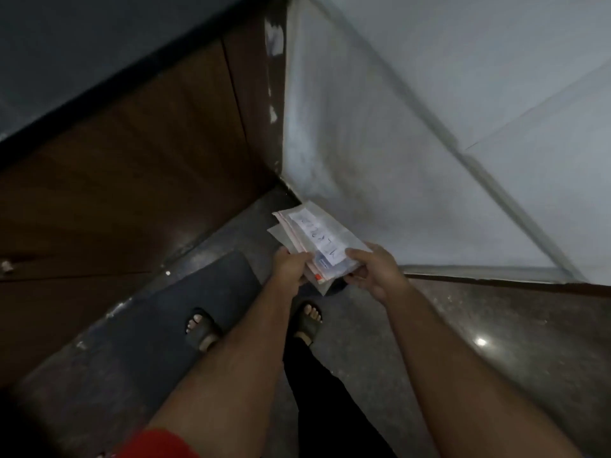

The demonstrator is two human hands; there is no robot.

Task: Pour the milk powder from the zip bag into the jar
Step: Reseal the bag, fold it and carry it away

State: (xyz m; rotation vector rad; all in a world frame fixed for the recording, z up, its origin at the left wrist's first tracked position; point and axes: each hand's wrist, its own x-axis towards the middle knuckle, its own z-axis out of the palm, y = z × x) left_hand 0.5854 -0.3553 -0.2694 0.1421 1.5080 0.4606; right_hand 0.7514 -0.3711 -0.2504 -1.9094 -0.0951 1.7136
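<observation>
- Two bare hands are seen out front, both clamped on the same zip bag (317, 241), which is held in the air above the floor (463, 325) and not resting on anything.
- Left hand (291, 267) is closed on the bag's near-left edge, fingers curled under and the thumb laid on top, so that corner is pinched.
- Right hand (372, 271) is wrapped around the near-right corner, thumb pressed onto the top face; its fingers (355, 277) are tucked beneath, so only part of them can be made out.
- The bag runs away from both hands, its far end pointed toward the corner where the pale tiled wall (429, 110) meets a dark wooden cabinet (132, 176).
- A white label (315, 238) with handwriting is stuck on the bag's upper face, just beyond the right thumb; the writing is too blurry to be read.
- Pinkish and clear layers are stacked at the bag's left edge, with a small red spot near the left hand. What's inside can't be told.
- Lower down, two feet in dark sandals (201, 328) are planted on the floor, the left one on a dark mat (158, 309).
- A bit of red sleeve (155, 444) is caught at the bottom edge.
</observation>
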